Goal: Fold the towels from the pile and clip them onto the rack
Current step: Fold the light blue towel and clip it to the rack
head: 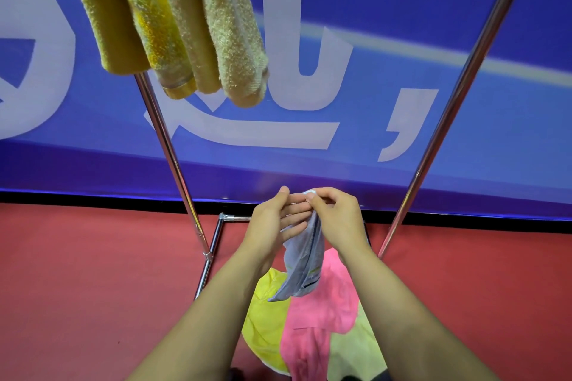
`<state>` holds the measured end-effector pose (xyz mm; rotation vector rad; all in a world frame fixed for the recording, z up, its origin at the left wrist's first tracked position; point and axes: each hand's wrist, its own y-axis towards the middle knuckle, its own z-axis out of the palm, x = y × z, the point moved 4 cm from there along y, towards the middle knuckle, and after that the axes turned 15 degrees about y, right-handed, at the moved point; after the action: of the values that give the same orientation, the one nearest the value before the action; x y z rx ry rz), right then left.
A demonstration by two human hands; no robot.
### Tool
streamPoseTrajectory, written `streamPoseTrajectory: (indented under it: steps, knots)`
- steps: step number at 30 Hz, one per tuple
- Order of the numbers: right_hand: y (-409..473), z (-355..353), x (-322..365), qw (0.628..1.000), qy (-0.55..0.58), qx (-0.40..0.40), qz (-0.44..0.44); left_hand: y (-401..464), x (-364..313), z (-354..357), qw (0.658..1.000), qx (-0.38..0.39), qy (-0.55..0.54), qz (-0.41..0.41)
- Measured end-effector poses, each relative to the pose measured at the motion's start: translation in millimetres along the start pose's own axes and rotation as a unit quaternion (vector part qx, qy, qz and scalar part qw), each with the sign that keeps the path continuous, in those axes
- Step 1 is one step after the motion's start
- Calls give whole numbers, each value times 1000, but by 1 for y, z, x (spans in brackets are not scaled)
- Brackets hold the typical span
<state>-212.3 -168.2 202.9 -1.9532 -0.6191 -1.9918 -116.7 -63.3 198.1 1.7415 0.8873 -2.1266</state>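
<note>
A small grey towel [301, 269] with a dark stripe hangs folded between both hands, above the pile. My right hand [337, 216] pinches its top edge. My left hand [275, 223] lies against the cloth with its thumb up and fingers spread along the fold. Below my forearms lies the pile: a pink towel [318, 328], a yellow towel [266, 325] and a pale yellow-green towel [356, 353]. Several folded yellow and beige towels [182, 28] hang from the rack's top at the upper left. The clips that hold them are out of view.
The rack's chrome legs slant down on the left [173, 161] and on the right [448, 120], joined by a low bar [229, 218] on the red floor [93, 288]. A blue banner with white lettering [402, 71] stands behind the rack.
</note>
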Motion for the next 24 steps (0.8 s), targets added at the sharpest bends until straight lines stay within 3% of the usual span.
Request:
streamPoseTrajectory:
  steps: [3,5,8,11,15,24]
  knots:
    - [4,-9,2,1000,-11,-11,-7,2,-4,-14,989,-72,118,52]
    - [4,-12,3,999,39,-3,14,6,-4,-29,955,-129,246,107]
    - [2,-15,6,996,88,12,24,10,2,-43,909,-134,370,134]
    - [1,-17,11,998,63,24,0,9,4,-44,877,-111,438,163]
    - [0,-21,16,998,47,26,-31,4,2,-40,847,-94,484,198]
    - [0,-24,20,996,73,13,-41,-1,0,-29,833,-4,502,235]
